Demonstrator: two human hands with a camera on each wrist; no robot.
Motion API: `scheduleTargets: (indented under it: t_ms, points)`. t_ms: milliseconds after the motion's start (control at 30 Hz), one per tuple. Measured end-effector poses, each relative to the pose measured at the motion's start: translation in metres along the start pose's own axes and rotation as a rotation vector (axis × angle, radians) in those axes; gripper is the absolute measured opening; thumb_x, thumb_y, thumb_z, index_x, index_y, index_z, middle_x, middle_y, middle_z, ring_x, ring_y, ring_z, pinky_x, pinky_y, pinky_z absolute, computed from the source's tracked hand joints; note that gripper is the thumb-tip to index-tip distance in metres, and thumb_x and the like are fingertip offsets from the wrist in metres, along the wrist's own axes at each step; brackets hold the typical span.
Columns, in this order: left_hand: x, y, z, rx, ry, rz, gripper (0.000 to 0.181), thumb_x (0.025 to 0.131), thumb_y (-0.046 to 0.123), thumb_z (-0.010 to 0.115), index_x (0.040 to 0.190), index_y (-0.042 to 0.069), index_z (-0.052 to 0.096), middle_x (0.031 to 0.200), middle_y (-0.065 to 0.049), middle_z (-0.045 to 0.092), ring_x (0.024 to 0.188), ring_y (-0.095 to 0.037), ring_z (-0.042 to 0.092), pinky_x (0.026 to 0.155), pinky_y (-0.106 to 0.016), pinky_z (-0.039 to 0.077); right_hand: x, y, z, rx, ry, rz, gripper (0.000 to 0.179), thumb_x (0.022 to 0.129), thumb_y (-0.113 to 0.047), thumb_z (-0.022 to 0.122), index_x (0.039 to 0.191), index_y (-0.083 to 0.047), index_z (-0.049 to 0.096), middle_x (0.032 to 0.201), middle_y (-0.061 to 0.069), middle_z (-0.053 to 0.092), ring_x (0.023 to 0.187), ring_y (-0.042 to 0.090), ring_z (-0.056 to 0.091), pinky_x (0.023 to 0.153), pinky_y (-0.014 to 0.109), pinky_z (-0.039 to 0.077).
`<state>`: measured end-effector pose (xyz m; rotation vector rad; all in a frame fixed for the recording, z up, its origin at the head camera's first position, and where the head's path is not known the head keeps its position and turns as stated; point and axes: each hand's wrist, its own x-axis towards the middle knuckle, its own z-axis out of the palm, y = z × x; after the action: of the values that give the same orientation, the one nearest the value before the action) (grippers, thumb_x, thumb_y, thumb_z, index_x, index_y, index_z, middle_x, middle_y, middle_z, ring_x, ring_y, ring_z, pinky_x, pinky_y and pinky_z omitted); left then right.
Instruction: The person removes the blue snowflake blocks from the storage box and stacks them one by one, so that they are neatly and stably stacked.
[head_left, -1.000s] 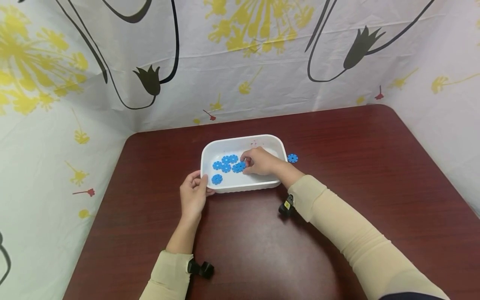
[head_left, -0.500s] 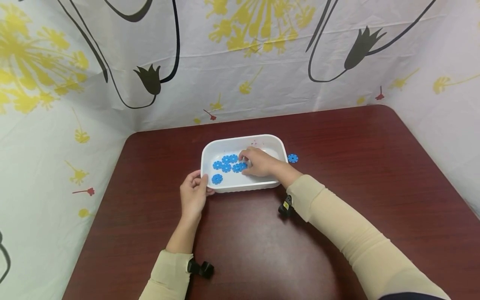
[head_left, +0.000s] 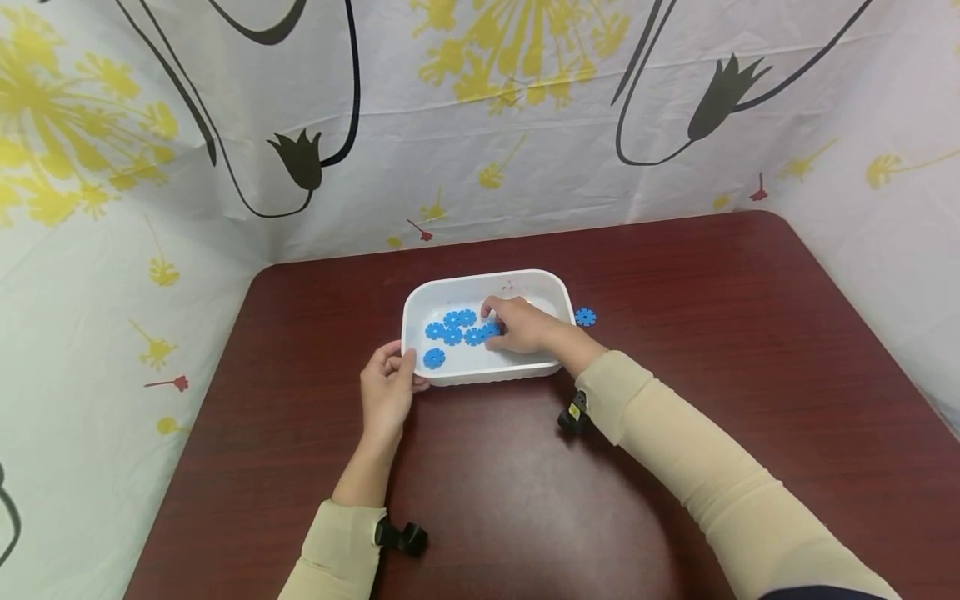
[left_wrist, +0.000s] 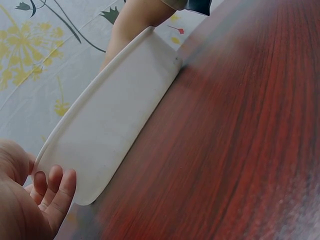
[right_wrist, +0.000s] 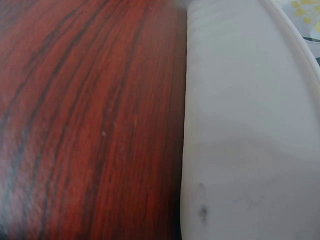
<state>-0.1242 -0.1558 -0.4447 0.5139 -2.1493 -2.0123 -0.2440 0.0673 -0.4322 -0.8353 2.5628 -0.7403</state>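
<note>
A white plastic tray [head_left: 480, 371] stands on the table with several blue notched discs [head_left: 452, 336] lying in its left half. My left hand [head_left: 386, 398] grips the tray's near left corner, thumb over the rim and fingers [left_wrist: 62, 192] against the outer wall. Inside the tray, my right hand [head_left: 522, 325] has its thumb and curled fingers around one blue notched disc [head_left: 490, 331], which lies up against another disc [head_left: 473, 337] on its left. The hand partly covers the held disc. Only the tray's outer wall shows in the right wrist view.
One more blue disc [head_left: 585, 317] lies on the dark red-brown table [head_left: 510, 492], just outside the tray's right end. Behind the table hangs a white cloth [head_left: 555, 158] with printed flowers. Small black devices [head_left: 402, 537] are strapped at both wrists.
The disc at my right fingertips has shifted slightly right, overlapping its neighbour less. My right fingers have spread a little wider. The left hand and tray stay put.
</note>
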Motion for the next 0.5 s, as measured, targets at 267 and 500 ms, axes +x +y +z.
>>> scheduleTargets:
  t_ms: [267, 500]
  points:
    - [-0.0004, -0.0001, 0.0005, 0.009, 0.006, -0.001, 0.033, 0.103, 0.014, 0.061, 0.131, -0.003, 0.057, 0.091, -0.021, 0.061, 0.065, -0.013, 0.066, 0.065, -0.027, 0.063, -0.0008, -0.0015, -0.0008, -0.030, 0.008, -0.014, 0.037, 0.089, -0.020, 0.080, 0.118, -0.003, 0.066, 0.091, 0.007, 0.066, 0.086, 0.020, 0.058, 0.083, 0.035, 0.052]
    - [-0.0019, 0.0013, 0.0013, 0.003, 0.008, -0.008, 0.033, 0.103, 0.013, 0.060, 0.132, -0.002, 0.057, 0.090, -0.020, 0.061, 0.064, -0.013, 0.066, 0.065, -0.028, 0.063, -0.0025, -0.0015, -0.0027, -0.046, 0.066, -0.032, 0.039, 0.088, -0.024, 0.081, 0.117, -0.003, 0.069, 0.094, 0.007, 0.069, 0.087, 0.019, 0.062, 0.085, 0.035, 0.054]
